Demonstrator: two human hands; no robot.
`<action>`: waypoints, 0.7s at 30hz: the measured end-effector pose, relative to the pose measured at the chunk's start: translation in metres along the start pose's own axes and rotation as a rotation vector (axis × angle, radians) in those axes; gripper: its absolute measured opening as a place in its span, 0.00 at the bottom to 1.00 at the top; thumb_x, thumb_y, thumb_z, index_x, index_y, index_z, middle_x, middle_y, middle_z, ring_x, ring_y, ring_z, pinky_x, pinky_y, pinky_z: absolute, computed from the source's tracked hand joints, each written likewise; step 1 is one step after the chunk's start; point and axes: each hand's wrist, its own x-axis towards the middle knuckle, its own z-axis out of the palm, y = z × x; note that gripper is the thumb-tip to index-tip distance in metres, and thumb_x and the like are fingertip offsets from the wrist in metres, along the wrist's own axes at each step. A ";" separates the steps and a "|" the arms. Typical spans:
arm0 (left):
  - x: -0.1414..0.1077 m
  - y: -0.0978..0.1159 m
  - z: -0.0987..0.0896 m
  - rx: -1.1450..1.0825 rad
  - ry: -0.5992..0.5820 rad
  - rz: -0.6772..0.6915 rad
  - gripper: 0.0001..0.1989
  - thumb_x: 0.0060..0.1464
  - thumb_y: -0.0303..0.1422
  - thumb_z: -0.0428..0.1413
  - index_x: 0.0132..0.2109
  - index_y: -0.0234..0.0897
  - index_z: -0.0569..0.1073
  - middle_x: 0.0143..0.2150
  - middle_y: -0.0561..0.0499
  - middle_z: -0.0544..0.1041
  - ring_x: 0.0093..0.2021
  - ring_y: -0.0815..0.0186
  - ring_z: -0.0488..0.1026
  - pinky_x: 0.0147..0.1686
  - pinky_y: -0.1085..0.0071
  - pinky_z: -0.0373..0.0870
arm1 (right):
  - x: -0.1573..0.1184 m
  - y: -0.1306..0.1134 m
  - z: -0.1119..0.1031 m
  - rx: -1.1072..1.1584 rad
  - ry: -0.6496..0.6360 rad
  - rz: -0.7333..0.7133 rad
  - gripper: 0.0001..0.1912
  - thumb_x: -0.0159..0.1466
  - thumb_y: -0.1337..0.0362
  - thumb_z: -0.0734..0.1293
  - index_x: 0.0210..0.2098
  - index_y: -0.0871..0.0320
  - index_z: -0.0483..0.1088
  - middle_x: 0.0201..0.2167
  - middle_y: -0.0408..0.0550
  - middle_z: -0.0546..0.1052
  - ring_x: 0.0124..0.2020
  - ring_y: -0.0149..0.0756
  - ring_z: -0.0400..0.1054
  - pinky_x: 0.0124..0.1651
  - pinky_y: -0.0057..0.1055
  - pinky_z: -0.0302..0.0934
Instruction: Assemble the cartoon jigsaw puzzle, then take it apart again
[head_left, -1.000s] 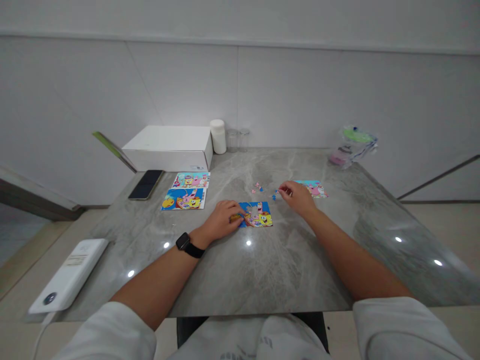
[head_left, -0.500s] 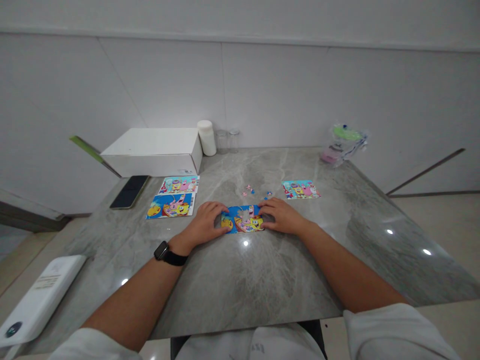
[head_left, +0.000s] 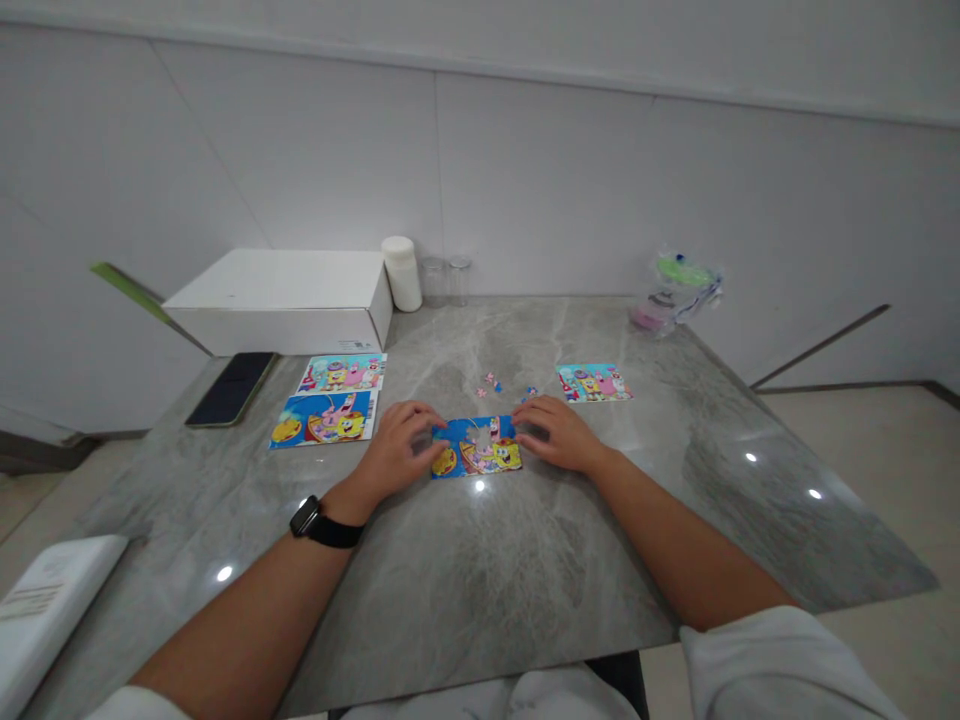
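Right hand (head_left: 556, 433) from pieces (head_left: 498, 387) to puzzle (head_left: 480, 460), left hand (head_left: 399, 447) opposite, both half-open, grip unclear.

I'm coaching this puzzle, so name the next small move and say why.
I'd probably reach the right hand for a loose pink piece: the puzzle shows a grey gap near its middle, and that piece lies beyond its far edge.
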 end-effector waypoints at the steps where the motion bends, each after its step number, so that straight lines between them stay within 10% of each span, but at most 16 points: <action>1: 0.001 0.000 -0.001 -0.018 0.065 -0.012 0.09 0.63 0.39 0.60 0.47 0.42 0.79 0.49 0.46 0.76 0.54 0.56 0.73 0.57 0.56 0.70 | 0.000 0.002 0.000 -0.008 0.056 0.040 0.12 0.71 0.57 0.67 0.49 0.53 0.78 0.49 0.54 0.82 0.54 0.46 0.74 0.59 0.44 0.64; 12: 0.004 -0.001 -0.003 -0.165 0.388 -0.180 0.06 0.63 0.31 0.56 0.44 0.40 0.77 0.44 0.49 0.73 0.37 0.66 0.71 0.38 0.67 0.73 | 0.003 0.028 -0.003 -0.038 0.453 0.407 0.14 0.68 0.66 0.63 0.49 0.56 0.77 0.42 0.52 0.81 0.42 0.42 0.75 0.52 0.38 0.67; 21: 0.005 0.000 -0.001 -0.175 0.376 -0.169 0.06 0.62 0.30 0.56 0.44 0.40 0.77 0.41 0.50 0.74 0.35 0.67 0.71 0.35 0.68 0.72 | 0.081 0.013 -0.010 -0.219 -0.107 0.279 0.10 0.69 0.64 0.67 0.47 0.55 0.80 0.44 0.50 0.82 0.44 0.39 0.74 0.49 0.33 0.63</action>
